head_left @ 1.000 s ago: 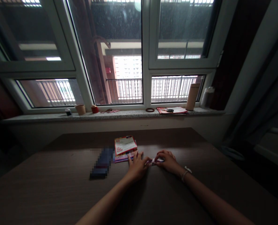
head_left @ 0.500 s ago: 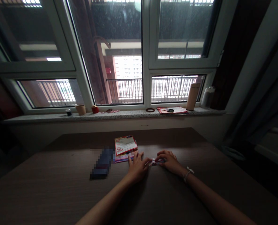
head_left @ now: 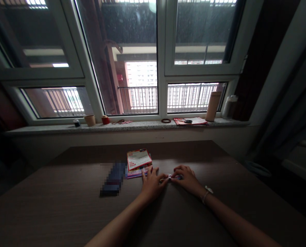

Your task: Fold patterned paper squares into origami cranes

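Note:
A small folded piece of printed paper, whitish and purple, lies on the brown table between my two hands. My left hand pinches its left side with thumb and forefinger, the other fingers stretched toward the paper stack. From the right, my right hand grips the same paper with curled fingers that hide part of it. Just beyond my left hand sits a stack of colourful printed sheets, the top one white with a red border. To its left is a dark, pixelated flat object.
Along the stone windowsill stand a small dark bottle, a tan cup, a red spool, a dark ring, scissors on red papers, a tan flask and a grey bottle.
My fingertips have drawn closer together at the paper, which now looks narrower and more covered. The view has shifted very slightly; the stack and the sill items stay put.

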### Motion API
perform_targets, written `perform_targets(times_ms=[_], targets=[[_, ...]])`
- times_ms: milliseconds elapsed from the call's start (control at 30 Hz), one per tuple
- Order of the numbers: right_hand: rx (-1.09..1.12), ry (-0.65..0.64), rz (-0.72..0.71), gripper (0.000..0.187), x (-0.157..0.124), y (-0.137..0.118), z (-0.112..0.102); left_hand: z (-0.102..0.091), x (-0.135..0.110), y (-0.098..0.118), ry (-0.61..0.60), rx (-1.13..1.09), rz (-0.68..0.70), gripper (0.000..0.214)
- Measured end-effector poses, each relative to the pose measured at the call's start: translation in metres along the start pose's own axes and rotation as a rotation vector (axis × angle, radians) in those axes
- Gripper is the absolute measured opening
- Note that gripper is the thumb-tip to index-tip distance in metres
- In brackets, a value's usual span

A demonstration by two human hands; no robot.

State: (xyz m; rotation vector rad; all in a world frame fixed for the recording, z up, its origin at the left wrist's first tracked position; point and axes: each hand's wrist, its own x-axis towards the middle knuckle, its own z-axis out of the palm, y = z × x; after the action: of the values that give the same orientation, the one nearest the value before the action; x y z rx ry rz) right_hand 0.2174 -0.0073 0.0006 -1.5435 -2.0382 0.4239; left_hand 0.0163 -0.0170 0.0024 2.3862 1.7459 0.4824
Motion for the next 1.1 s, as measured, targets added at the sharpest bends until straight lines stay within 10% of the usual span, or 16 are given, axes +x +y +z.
perform_targets(times_ms=[1100], targets=[[0.038,-0.126,0.015,0.018,0.007,0.008,-0.008,0.003,0.004,-0.001,-0.059,-0.002,0.005,0.029]])
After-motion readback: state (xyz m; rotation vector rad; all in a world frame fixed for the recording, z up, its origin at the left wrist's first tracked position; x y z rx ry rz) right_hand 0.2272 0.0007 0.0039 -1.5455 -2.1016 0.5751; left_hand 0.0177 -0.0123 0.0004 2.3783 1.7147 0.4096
